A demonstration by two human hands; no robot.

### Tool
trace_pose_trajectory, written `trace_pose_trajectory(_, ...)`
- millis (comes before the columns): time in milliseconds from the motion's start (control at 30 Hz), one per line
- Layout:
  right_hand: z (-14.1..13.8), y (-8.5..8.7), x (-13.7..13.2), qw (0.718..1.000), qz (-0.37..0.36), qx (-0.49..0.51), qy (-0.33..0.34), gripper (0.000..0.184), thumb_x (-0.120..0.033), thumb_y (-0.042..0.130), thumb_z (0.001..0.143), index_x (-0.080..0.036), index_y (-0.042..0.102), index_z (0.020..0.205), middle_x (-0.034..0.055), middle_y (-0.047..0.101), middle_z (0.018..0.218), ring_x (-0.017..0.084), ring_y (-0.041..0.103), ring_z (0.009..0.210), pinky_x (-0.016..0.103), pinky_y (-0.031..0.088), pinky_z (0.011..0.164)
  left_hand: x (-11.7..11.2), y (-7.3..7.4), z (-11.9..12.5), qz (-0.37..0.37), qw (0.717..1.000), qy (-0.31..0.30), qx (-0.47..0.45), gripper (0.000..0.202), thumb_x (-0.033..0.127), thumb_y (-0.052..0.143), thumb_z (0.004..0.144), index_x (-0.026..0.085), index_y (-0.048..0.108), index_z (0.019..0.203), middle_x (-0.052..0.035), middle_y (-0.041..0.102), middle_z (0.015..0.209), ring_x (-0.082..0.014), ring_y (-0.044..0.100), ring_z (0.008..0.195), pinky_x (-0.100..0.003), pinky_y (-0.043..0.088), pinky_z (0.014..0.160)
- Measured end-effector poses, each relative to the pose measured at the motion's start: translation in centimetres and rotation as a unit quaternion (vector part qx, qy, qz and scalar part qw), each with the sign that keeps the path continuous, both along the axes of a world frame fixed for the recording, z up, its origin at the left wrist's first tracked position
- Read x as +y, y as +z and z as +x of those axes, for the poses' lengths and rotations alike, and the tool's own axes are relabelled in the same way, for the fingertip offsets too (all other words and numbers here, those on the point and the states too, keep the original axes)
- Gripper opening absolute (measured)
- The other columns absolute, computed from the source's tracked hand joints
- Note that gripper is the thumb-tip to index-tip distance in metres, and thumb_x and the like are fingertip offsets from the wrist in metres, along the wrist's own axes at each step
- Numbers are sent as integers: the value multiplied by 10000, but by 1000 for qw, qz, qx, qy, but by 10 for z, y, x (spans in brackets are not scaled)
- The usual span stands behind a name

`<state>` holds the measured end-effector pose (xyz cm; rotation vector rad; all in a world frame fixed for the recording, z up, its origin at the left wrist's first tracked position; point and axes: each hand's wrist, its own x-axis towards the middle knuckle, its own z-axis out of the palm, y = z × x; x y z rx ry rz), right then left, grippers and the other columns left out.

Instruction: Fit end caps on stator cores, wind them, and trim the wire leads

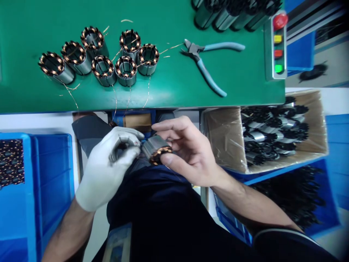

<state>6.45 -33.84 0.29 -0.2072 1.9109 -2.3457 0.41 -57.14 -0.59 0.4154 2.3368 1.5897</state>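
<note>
My bare right hand [188, 153] grips a motor stator [155, 145] between thumb and fingers, over my lap. This stator is a grey metal cylinder with a ring of copper windings at its lower right end, tilted toward me. Just to its left is my left hand [109, 163] in a white glove, thumb and fingers pinched together close to the stator's side. What lies in that pinch is too small to make out. On the green bench [169, 91], several wound stators [126, 71] stand in a group with thin copper wire ends trailing from them.
Cutting pliers [200, 54] with blue handles lie open on the bench. Dark stator cores [226, 16] stand behind, beside a button box [278, 45]. A lined carton [317, 127] of cores is at right; a blue bin [51, 167] stands at left. Wire scraps [127, 20] lie about.
</note>
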Motion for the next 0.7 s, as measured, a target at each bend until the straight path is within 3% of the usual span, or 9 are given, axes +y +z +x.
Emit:
trace_pose_trajectory(67, 1, 3, 4, 1000, -15, -14, -1, 462, -269, 820, 1070, -297, 653, 1500, 17, 793, 1162, 162, 821, 1009, 269, 684, 877, -5, -20, -6, -23, 998, 38, -32, 141, 354, 724, 1040, 230, 753, 979, -62, 835, 1098, -245, 783, 1051, -379, 650, 1008)
trace_pose_trajectory(133, 0, 4, 6, 1000, 9, -25, -12, 504, -275, 830, 1059, -295, 628, 1520, 15, 782, 1152, 163, 809, 995, 271, 683, 872, -11, -29, -8, -4, 996, 79, -33, 208, 437, 759, 1039, 228, 758, 1031, -64, 837, 1090, -247, 793, 1042, -394, 658, 998)
trace_pose_trajectory(200, -1, 2, 6, 999, 25, -21, -17, 548, -250, 841, 1045, -290, 608, 1539, 7, 768, 1142, 152, 792, 1011, 259, 673, 899, -14, -23, -4, 50, 995, 83, 27, 418, 544, 928, 933, 274, 766, 1207, -63, 827, 1245, -282, 802, 1167, -443, 667, 1067)
trace_pose_trajectory(300, -2, -2, 0, 1000, 17, -11, -1, 594, -203, 827, 1048, -291, 574, 1578, -1, 754, 1157, 125, 767, 1017, 239, 655, 928, -10, 4, 8, 40, 984, -11, 175, 986, 573, 1113, 695, 382, 669, 1554, -48, 772, 1516, -354, 771, 1367, -509, 640, 1205)
trace_pose_trajectory(367, -2, -3, -5, 999, 30, -5, 15, 595, -213, 807, 1065, -291, 560, 1601, 3, 745, 1153, 123, 755, 991, 241, 653, 906, -3, 21, 16, -43, 969, -54, 238, 891, 487, 1044, 836, 381, 636, 1622, -14, 820, 1465, -317, 829, 1281, -445, 682, 1143)
trace_pose_trajectory(433, -5, 0, -7, 996, 80, 9, 30, 598, -250, 820, 1062, -280, 581, 1609, 16, 739, 1147, 137, 744, 977, 261, 656, 894, 2, 30, 21, -120, 957, -36, 263, 689, 409, 911, 991, 378, 639, 1623, 29, 876, 1319, -255, 882, 1103, -357, 722, 989)
trace_pose_trajectory(500, -9, 5, -4, 988, 144, 53, 24, 601, -309, 898, 1013, -260, 663, 1565, 30, 742, 1129, 166, 732, 987, 300, 656, 894, 3, 30, 24, -168, 949, -9, 268, 672, 406, 862, 1031, 378, 605, 1651, 45, 890, 1255, -239, 894, 996, -322, 725, 867)
trace_pose_trajectory(567, -13, 10, 1, 973, 191, 127, -2, 535, -356, 984, 941, -261, 790, 1431, 36, 743, 1097, 192, 718, 987, 340, 651, 875, 1, 26, 25, -184, 944, -22, 271, 722, 398, 851, 1033, 348, 552, 1688, 26, 891, 1269, -244, 898, 952, -310, 719, 810)
trace_pose_trajectory(700, -18, 16, 12, 958, 226, 174, -13, 93, -300, 967, 967, -279, 912, 1040, 32, 748, 1000, 189, 723, 917, 357, 631, 796, -4, 19, 26, -175, 956, -121, 200, 560, 375, 729, 1115, 337, 562, 1648, 32, 864, 1374, -218, 884, 1132, -318, 706, 1023)
